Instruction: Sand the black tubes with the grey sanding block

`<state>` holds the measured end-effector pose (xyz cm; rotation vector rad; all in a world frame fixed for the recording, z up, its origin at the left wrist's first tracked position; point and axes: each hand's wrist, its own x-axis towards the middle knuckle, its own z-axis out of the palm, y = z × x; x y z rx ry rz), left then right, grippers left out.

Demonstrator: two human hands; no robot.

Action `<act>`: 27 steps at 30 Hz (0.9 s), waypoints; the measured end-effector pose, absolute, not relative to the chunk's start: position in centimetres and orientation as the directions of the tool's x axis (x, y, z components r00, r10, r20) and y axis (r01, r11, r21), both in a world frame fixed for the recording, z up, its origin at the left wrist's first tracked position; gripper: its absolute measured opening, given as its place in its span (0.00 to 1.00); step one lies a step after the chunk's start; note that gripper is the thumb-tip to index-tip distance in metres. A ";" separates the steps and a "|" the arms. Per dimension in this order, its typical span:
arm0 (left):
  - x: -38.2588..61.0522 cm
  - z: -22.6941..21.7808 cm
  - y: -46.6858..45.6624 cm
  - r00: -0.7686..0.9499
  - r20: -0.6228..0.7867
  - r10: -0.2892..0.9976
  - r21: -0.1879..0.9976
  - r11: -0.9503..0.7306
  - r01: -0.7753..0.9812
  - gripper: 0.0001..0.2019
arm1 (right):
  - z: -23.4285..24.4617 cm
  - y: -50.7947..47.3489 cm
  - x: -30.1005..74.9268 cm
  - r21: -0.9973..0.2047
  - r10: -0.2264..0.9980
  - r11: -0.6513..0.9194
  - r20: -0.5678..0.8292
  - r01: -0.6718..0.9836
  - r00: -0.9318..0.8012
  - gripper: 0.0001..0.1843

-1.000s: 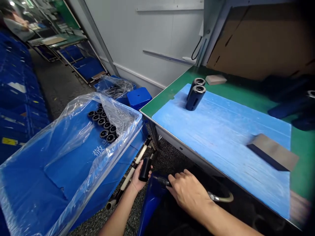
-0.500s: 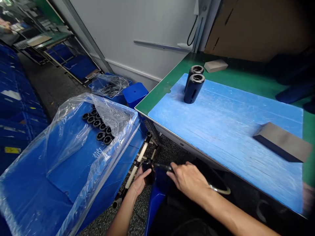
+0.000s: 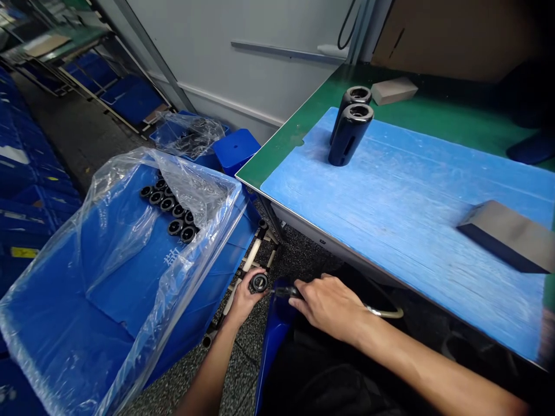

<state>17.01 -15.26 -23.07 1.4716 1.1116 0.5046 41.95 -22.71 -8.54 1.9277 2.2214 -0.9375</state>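
Note:
My left hand [image 3: 243, 297] is wrapped around a black cylindrical sleeve [image 3: 259, 282], whose ringed open end faces up toward me. Just right of it, my right hand [image 3: 327, 303] grips a slim dark tool [image 3: 286, 292] with a narrow tip pointing at the sleeve. The tip is close to the sleeve; whether they touch I cannot tell. Both hands are low, in front of the table edge. Two larger glossy black cylinders [image 3: 350, 136] with holed tops stand upright at the far left of the blue mat [image 3: 403, 190].
To the left, a large blue bin [image 3: 108, 300] lined with clear plastic [image 3: 130, 225] holds several black sleeves [image 3: 167, 204]. A grey block [image 3: 515, 234] lies on the mat's right side, a smaller block [image 3: 394, 91] behind. A blue stool [image 3: 235, 149] stands beyond the bin.
My left hand has turned the sleeve so its open end shows, and raised it slightly. My right hand with the tool has shifted a little left. The view has tilted slightly.

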 end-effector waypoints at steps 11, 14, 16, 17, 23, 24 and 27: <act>17.7 -24.2 -15.6 0.562 -0.023 0.827 0.786 -0.332 0.521 0.23 | -7.6 -22.8 43.3 -0.352 0.873 0.005 -0.455 0.936 -0.176 0.22; 17.7 -24.2 -15.5 0.565 0.033 0.825 0.664 -0.441 0.605 0.26 | -7.4 -22.6 43.2 -0.329 0.876 0.004 -0.455 0.944 -0.162 0.22; 17.6 -24.2 -15.5 0.566 0.043 0.823 0.601 -0.474 0.643 0.27 | -7.4 -22.6 43.2 -0.312 0.880 -0.001 -0.452 0.950 -0.147 0.22; 17.6 -24.2 -15.5 0.565 0.046 0.824 0.581 -0.483 0.656 0.28 | -7.4 -22.5 43.2 -0.308 0.880 0.000 -0.452 0.952 -0.146 0.22; 17.6 -24.0 -15.7 0.588 0.098 0.803 0.575 -0.528 0.626 0.31 | -7.6 -22.7 43.7 -0.274 0.888 -0.022 -0.447 0.961 -0.108 0.23; 17.6 -24.0 -15.8 0.583 0.107 0.806 0.587 -0.524 0.617 0.31 | -7.6 -22.7 43.8 -0.276 0.887 -0.019 -0.448 0.961 -0.111 0.23; 17.7 -23.8 -16.0 0.564 0.089 0.821 0.652 -0.476 0.590 0.31 | -7.5 -22.7 44.4 -0.270 0.888 -0.038 -0.451 0.962 -0.091 0.22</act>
